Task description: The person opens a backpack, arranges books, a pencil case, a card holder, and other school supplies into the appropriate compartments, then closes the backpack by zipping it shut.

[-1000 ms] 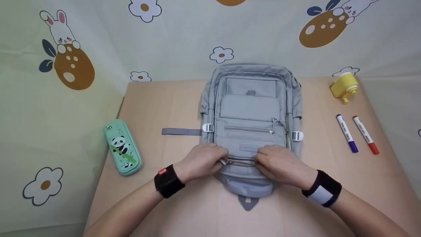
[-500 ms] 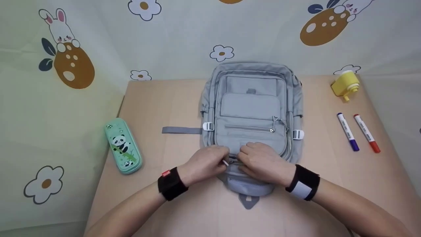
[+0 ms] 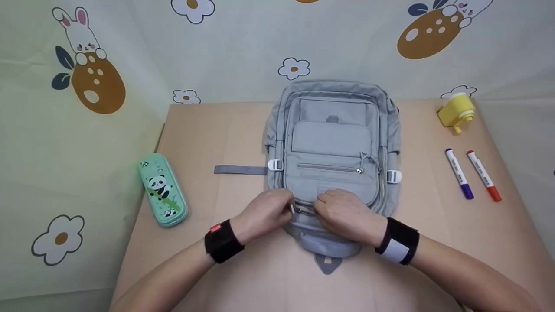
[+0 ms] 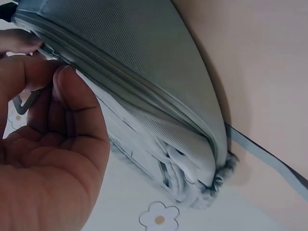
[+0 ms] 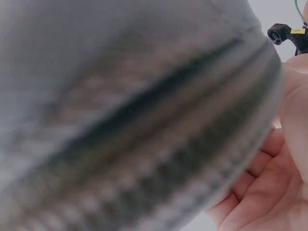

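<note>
A grey backpack (image 3: 331, 138) lies on the table, its carry handle (image 3: 327, 245) nearest me. My left hand (image 3: 266, 214) pinches a zipper pull (image 3: 292, 209) at the near zipper's left part. In the left wrist view, the thumb and index finger (image 4: 79, 96) meet right at the zipper track (image 4: 120, 74), with a metal loop (image 4: 30, 102) showing past the curled fingers. Just right of it, my right hand (image 3: 349, 214) grips the backpack's fabric beside the same zipper. Its fingertips are hidden in the head view; the blurred zipper (image 5: 159, 120) fills much of the right wrist view.
A green panda pencil case (image 3: 164, 190) lies at the left. To the right are a blue-capped marker (image 3: 459, 173), a red-capped marker (image 3: 484, 175) and a yellow pencil sharpener with a crank (image 3: 456, 110). A loose strap (image 3: 240, 169) extends left from the backpack. Patterned fabric stands behind.
My right hand has moved left along the near zipper, closer to my left hand. The left hand shifted slightly right, then back left with the zipper pull. The backpack stays in place.
</note>
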The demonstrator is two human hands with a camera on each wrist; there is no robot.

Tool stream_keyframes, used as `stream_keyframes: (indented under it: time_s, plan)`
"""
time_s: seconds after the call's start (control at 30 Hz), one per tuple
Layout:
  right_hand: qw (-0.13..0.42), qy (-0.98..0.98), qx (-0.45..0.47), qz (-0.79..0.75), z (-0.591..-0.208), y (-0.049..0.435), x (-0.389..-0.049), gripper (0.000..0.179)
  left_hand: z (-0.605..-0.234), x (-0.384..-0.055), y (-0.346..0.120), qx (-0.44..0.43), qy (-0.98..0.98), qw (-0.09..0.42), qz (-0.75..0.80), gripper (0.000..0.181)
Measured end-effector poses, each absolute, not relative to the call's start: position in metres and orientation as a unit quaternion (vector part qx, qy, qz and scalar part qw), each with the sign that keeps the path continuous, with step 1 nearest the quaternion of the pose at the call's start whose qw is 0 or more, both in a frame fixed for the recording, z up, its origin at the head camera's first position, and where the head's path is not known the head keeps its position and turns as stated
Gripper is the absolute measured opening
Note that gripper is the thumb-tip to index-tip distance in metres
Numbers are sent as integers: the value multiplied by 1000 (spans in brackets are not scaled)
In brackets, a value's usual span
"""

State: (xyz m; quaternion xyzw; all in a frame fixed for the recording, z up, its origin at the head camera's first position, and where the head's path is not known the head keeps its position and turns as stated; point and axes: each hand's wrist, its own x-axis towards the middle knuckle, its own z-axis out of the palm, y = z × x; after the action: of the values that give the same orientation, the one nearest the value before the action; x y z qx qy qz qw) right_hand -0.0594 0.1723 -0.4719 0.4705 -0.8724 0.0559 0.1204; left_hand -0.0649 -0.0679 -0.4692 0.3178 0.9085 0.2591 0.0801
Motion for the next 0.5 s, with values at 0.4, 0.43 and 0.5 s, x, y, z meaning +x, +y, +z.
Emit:
stream_keyframes:
  time_s: [0.4, 0.43, 0.5]
  plan:
    - [122, -870, 470, 91, -472, 175, -59, 20, -470, -72, -92, 269, 911, 64, 306, 10]
    - [118, -871, 467, 95, -472, 175, -59, 20, -470, -71, -92, 269, 911, 67, 305, 9]
    - [108, -875, 461, 100, -473, 173, -58, 19, -470, -69, -92, 270, 911, 71, 304, 10]
